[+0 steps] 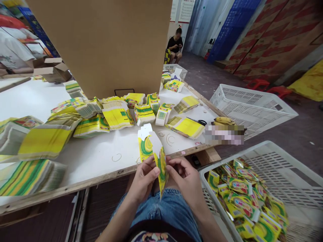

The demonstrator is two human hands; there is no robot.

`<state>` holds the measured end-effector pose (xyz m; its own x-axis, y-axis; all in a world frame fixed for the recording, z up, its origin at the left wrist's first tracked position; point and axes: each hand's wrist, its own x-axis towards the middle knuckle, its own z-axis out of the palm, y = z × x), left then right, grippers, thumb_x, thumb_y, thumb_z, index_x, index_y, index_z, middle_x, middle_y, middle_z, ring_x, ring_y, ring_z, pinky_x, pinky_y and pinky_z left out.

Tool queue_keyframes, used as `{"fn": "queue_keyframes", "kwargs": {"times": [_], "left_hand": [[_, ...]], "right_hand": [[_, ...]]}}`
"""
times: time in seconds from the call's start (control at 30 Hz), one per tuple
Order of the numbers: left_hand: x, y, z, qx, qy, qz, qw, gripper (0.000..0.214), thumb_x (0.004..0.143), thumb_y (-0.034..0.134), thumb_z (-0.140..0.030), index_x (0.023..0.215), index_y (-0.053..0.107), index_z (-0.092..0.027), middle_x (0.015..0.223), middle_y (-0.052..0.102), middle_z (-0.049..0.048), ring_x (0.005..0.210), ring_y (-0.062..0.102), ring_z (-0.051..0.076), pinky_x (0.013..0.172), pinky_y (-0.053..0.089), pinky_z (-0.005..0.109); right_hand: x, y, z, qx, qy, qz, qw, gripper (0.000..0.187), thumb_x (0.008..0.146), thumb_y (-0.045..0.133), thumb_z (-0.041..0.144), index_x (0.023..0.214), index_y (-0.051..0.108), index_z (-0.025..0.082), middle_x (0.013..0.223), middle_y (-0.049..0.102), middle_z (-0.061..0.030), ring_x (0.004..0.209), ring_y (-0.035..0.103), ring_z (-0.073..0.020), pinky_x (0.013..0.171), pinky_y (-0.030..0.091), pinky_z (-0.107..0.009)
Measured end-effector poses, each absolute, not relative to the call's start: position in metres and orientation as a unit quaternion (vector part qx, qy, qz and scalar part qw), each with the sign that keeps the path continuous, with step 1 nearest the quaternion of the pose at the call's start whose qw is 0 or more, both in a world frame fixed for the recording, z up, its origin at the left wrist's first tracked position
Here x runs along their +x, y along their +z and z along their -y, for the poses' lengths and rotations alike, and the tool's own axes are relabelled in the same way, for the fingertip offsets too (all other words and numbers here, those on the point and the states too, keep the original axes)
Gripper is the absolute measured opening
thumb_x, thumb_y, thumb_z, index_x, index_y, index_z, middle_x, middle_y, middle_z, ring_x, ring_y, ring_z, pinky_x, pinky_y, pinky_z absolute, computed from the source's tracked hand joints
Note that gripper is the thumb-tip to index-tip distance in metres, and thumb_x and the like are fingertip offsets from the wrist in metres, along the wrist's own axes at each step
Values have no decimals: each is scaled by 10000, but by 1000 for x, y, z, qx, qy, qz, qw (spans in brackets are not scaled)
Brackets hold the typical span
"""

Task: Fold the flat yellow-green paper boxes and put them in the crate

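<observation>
Over my lap I hold a yellow-and-green printed carton blank (155, 151), partly folded, with white flaps up. My left hand (143, 178) pinches its left side, fingers closed on the card. My right hand (185, 178) grips its right edge, fingers curled around it. Both hands sit just in front of the white table's wooden front edge (101, 178). To my right a white plastic crate (285, 161) holds several folded yellow-green cartons (247, 198).
Stacks of flat yellow-green blanks (42, 141) cover the table, with some folded cartons (143, 114) behind. A large brown cardboard sheet (106, 43) stands upright at the back. An empty white crate (249, 104), bananas (223, 120) and scissors lie right. A person sits far back.
</observation>
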<state>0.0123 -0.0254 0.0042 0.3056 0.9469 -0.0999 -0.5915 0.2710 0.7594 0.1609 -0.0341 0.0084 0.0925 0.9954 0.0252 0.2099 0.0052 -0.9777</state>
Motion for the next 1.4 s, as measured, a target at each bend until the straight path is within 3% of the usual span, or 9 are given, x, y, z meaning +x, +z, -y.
{"fn": "queue_keyframes", "kwargs": {"times": [0.1, 0.17, 0.27, 0.5, 0.67, 0.9, 1.13, 1.27, 1.4], "left_hand": [[11, 6, 26, 279, 474, -253, 795, 484, 735, 720, -414, 1142, 679, -156, 1079, 734, 138, 1031, 677, 312, 926, 506, 419], [8, 7, 26, 273, 451, -242, 815, 490, 749, 685, -439, 1131, 689, -133, 1061, 737, 151, 998, 684, 325, 911, 508, 429], [5, 8, 26, 272, 438, -254, 818, 487, 752, 671, -456, 1106, 708, -125, 1039, 744, 147, 976, 684, 329, 897, 508, 430], [0, 3, 26, 261, 436, -298, 808, 426, 749, 700, -430, 1070, 732, -151, 992, 756, 106, 949, 681, 294, 834, 506, 377], [1, -2, 22, 289, 429, -286, 807, 342, 728, 752, -406, 999, 764, -198, 859, 766, 65, 743, 690, 207, 687, 502, 289], [-2, 8, 21, 276, 445, -306, 795, 304, 679, 804, -403, 926, 780, -227, 846, 767, 43, 765, 688, 184, 743, 500, 281], [0, 10, 21, 275, 476, -333, 766, 377, 712, 787, -374, 1031, 738, -181, 885, 766, 64, 717, 678, 159, 705, 508, 249], [5, 4, 23, 323, 495, -356, 724, 405, 772, 727, -419, 1104, 695, -188, 1059, 738, 79, 930, 675, 214, 829, 519, 299], [7, -5, 26, 407, 484, -430, 645, 449, 805, 661, -476, 1113, 665, -149, 1111, 708, 116, 1045, 635, 277, 904, 506, 362]], "right_hand": [[168, 20, 32, -542, 272, 654, 452, 433, 804, 713, 329, 1210, 590, 243, 1280, 613, -97, 1150, 552, -287, 968, 430, -447], [171, 26, 30, -503, 253, 719, 406, 557, 795, 732, 293, 1311, 520, 283, 1353, 569, -79, 1225, 503, -289, 1025, 382, -462], [170, 31, 27, -489, 244, 751, 371, 490, 782, 741, 210, 1231, 560, 286, 1242, 623, -62, 1168, 538, -278, 1014, 388, -455], [163, 31, 27, -513, 277, 693, 423, 313, 718, 679, 61, 952, 569, 237, 1007, 563, -38, 915, 573, -209, 791, 509, -322], [168, 41, 25, -512, 327, 700, 375, 307, 696, 651, 8, 886, 557, 231, 953, 532, -11, 905, 567, -190, 837, 502, -312], [171, 41, 23, -497, 347, 723, 332, 263, 740, 713, 108, 958, 635, 231, 997, 513, -28, 975, 560, -209, 890, 488, -310], [165, 13, 26, -544, 281, 633, 474, 557, 812, 692, 339, 1323, 495, 236, 1223, 564, -101, 1033, 567, -248, 860, 502, -358], [153, 5, 29, -536, 409, 571, 468, 273, 885, 598, 405, 1038, 647, 185, 1010, 679, -81, 916, 628, -225, 812, 523, -318], [150, 2, 27, -563, 431, 518, 479, 293, 874, 597, 444, 761, 595, 174, 690, 621, -18, 666, 578, -169, 617, 497, -253]]}}
